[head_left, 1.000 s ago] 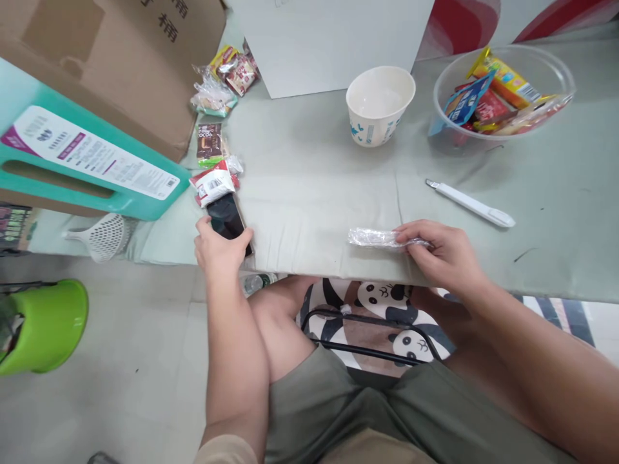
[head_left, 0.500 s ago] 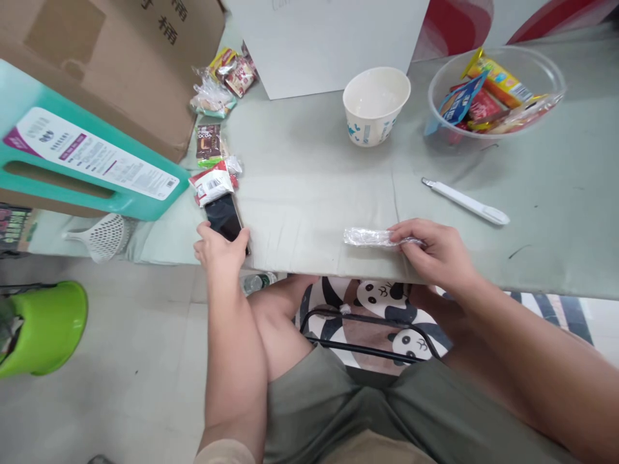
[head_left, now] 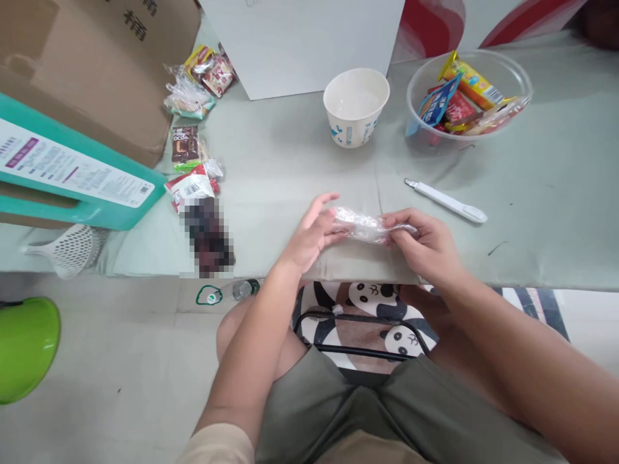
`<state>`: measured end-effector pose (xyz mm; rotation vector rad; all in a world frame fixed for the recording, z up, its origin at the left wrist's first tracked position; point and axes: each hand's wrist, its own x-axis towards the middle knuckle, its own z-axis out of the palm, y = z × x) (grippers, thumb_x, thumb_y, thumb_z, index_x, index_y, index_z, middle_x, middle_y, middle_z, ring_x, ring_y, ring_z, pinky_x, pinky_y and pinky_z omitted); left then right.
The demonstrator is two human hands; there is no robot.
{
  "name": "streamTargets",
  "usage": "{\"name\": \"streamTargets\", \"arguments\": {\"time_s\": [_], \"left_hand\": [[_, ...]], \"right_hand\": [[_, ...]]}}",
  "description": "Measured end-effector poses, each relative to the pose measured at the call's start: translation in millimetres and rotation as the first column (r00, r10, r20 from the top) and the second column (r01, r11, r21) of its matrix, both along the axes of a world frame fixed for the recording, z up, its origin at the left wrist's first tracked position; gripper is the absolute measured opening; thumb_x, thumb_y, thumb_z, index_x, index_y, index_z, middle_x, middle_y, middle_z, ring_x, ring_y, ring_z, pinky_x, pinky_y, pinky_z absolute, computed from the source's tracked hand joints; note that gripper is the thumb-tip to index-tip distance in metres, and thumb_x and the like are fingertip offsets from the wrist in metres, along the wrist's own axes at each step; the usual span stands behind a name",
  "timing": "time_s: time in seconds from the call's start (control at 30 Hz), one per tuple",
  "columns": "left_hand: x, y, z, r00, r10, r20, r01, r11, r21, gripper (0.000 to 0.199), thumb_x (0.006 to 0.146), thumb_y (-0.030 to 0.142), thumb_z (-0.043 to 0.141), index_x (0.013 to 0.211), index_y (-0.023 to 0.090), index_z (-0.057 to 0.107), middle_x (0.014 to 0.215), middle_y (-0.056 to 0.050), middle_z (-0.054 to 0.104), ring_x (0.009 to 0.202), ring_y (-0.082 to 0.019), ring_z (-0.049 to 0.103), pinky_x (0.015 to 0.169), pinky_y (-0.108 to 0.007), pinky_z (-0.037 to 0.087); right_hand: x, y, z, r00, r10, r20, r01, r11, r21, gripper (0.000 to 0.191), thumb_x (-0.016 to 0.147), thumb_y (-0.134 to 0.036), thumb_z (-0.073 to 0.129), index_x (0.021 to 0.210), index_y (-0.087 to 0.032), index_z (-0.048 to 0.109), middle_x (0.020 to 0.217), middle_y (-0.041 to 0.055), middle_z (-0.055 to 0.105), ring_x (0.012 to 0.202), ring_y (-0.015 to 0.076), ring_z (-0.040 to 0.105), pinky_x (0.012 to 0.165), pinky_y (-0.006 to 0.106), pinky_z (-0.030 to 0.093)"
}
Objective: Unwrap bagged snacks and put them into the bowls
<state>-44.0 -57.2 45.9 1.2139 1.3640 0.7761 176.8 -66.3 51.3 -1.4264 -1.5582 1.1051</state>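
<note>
A long, crinkled clear plastic wrapper (head_left: 365, 227) is held just above the table's near edge. My right hand (head_left: 425, 245) pinches its right end between thumb and fingers, with a twisted bit of film sticking out past them. At the left end, my left hand (head_left: 312, 235) has its thumb and some fingers on the plastic, while one finger points up and away. Whether anything is inside the wrapper, I cannot tell. Beyond my right hand lies a white utility knife (head_left: 447, 201). A phone (head_left: 207, 235), blurred into blocks, rests left of my left hand.
A paper bowl (head_left: 356, 109) and a clear plastic bowl (head_left: 525, 71) of packaged snacks stand farther back. Snack packets (head_left: 186, 147) line the left side, near a teal jug (head_left: 145, 206), a white perforated scoop (head_left: 72, 250) and a cardboard box (head_left: 97, 77). A white board (head_left: 309, 45) stands behind.
My left hand has left the phone and moved right to the wrapper's left end. My right hand keeps its hold. The camera view has shifted slightly.
</note>
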Motion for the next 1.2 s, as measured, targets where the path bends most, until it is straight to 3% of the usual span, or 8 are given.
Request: {"name": "streamTargets", "arguments": {"time_s": [0.1, 0.23, 0.33, 0.43, 0.6, 0.97, 1.07, 1.2], "left_hand": [[11.9, 5.3, 3.1, 0.948, 0.003, 0.319, 0.049, 0.987, -0.155, 0.059, 0.081, 0.045, 0.075, 0.129, 0.021, 0.053, 0.097, -0.005, 0.072, 0.079, -0.015, 0.071, 0.074, -0.029, 0.059], [3.0, 6.7, 5.2, 0.984, -0.025, 0.175, 0.034, 0.998, -0.052, 0.032, 0.078, 0.027, 0.076, 0.106, 0.016, 0.066, 0.089, -0.001, 0.07, 0.071, -0.009, 0.063, 0.071, -0.025, 0.052], [-6.5, 5.3, 7.4, 0.985, -0.131, 0.11, 0.13, 0.991, 0.015, 0.033, 0.079, 0.027, 0.075, 0.11, 0.017, 0.068, 0.086, 0.0, 0.07, 0.073, -0.01, 0.063, 0.072, -0.026, 0.05], [-9.9, 3.4, 8.9, 0.961, -0.244, 0.133, 0.239, 0.97, 0.049, 0.034, 0.078, 0.025, 0.074, 0.111, 0.017, 0.068, 0.083, 0.001, 0.07, 0.074, -0.011, 0.063, 0.073, -0.027, 0.05], [-11.9, 5.6, 7.5, 0.976, -0.138, 0.171, 0.118, 0.985, 0.122, 0.034, 0.075, 0.028, 0.077, 0.106, 0.018, 0.065, 0.083, 0.001, 0.068, 0.07, -0.01, 0.059, 0.068, -0.026, 0.047], [-13.3, 7.2, -7.5, 0.989, -0.009, 0.148, -0.024, 0.975, 0.22, 0.037, 0.082, 0.024, 0.075, 0.116, 0.021, 0.063, 0.107, -0.004, 0.068, 0.083, -0.013, 0.065, 0.075, -0.028, 0.054], [-6.8, 6.4, -9.6, 0.999, -0.032, 0.034, 0.015, 0.907, 0.421, 0.026, 0.084, 0.018, 0.07, 0.11, 0.022, 0.07, 0.13, -0.008, 0.064, 0.112, -0.019, 0.066, 0.092, -0.033, 0.056], [-0.8, 2.4, -9.9, 0.979, -0.181, 0.091, 0.128, 0.9, 0.418, 0.022, 0.095, 0.017, 0.053, 0.1, 0.02, 0.074, 0.116, -0.006, 0.074, 0.113, -0.018, 0.069, 0.106, -0.037, 0.053]], "right_hand": [[4.5, 0.1, 0.8, 0.988, 0.131, 0.076, -0.142, 0.975, 0.173, 0.013, 0.08, -0.02, 0.061, 0.085, -0.024, 0.073, 0.109, 0.0072, 0.079, 0.101, 0.0251, 0.074, 0.08, 0.038, 0.06], [14.5, 0.8, 4.3, 0.944, 0.321, 0.077, -0.33, 0.91, 0.251, 0.021, 0.091, -0.036, 0.06, 0.092, -0.024, 0.077, 0.124, 0.0106, 0.074, 0.114, 0.029, 0.071, 0.097, 0.047, 0.057], [13.3, 3.6, 6.7, 0.97, 0.241, -0.034, -0.228, 0.951, 0.209, 0.026, 0.097, -0.044, 0.058, 0.093, -0.025, 0.075, 0.126, 0.0105, 0.073, 0.122, 0.0289, 0.068, 0.105, 0.047, 0.054], [-0.7, 3.9, 10.5, 0.964, 0.212, -0.16, -0.22, 0.975, -0.034, 0.026, 0.092, -0.042, 0.068, 0.112, -0.025, 0.068, 0.115, 0.009, 0.076, 0.102, 0.0233, 0.074, 0.088, 0.038, 0.061], [-27.2, -4.1, 21.0, 0.898, 0.405, -0.171, -0.439, 0.831, -0.342, 0.03, 0.091, -0.048, 0.068, 0.1, -0.019, 0.069, 0.065, 0.0009, 0.067, 0.051, 0.0132, 0.058, 0.045, 0.024, 0.043], [-39.1, -6.3, 19.1, 0.905, 0.364, -0.221, -0.415, 0.87, -0.266, 0.049, 0.088, -0.068, 0.068, 0.076, -0.021, 0.07, 0.069, 0.0051, 0.072, 0.06, 0.0157, 0.067, 0.056, 0.026, 0.056], [-41.0, -8.4, 17.6, 0.936, 0.286, -0.207, -0.33, 0.917, -0.225, 0.047, 0.088, -0.066, 0.07, 0.076, -0.02, 0.071, 0.069, 0.0048, 0.072, 0.06, 0.0146, 0.066, 0.057, 0.026, 0.056], [-38.9, -6.8, 11.9, 0.96, 0.169, -0.221, -0.211, 0.96, -0.184, 0.035, 0.09, -0.054, 0.071, 0.082, -0.02, 0.071, 0.073, 0.0035, 0.073, 0.062, 0.0136, 0.066, 0.059, 0.026, 0.056]]}}
